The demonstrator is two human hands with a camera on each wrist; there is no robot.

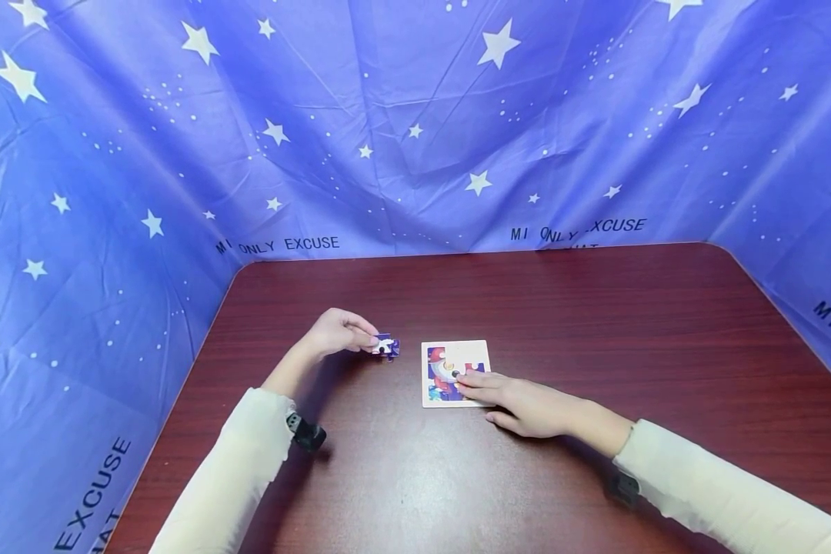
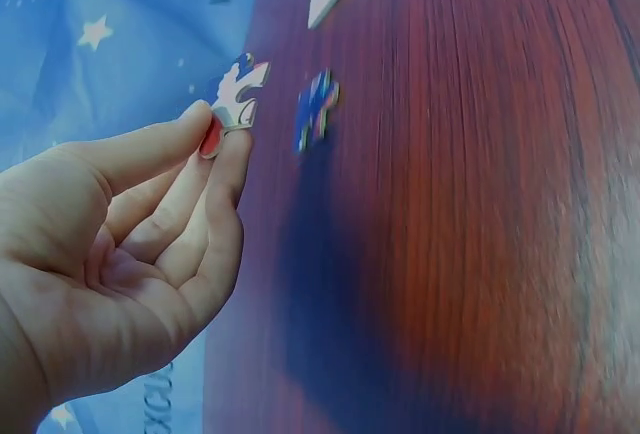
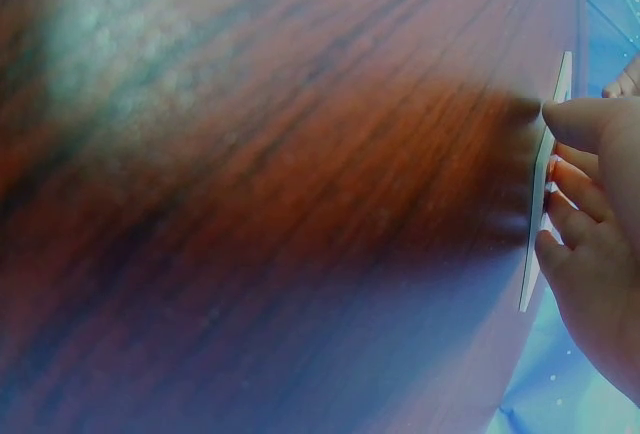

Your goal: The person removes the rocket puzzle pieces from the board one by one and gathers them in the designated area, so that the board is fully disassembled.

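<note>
My left hand [image 1: 341,332] pinches a jigsaw puzzle piece [image 2: 236,102] between thumb and fingertips, held above the table. White, red and blue show on it. Close below that hand, a second puzzle piece [image 2: 317,112], mostly blue, lies on the tabletop. To the right is a square puzzle board [image 1: 467,352] with a pale border and a partly filled picture in red, white and purple. Its upper right part is bare. My right hand [image 1: 529,406] rests its fairly straight fingers on the board's lower right, covering part of the picture.
The board and loose piece lie on a dark red-brown wooden table [image 1: 595,315] with rounded far corners. A blue curtain [image 1: 388,192] with white stars hangs behind and along the sides. Dark wrist devices [image 1: 308,433] sit at both sleeves.
</note>
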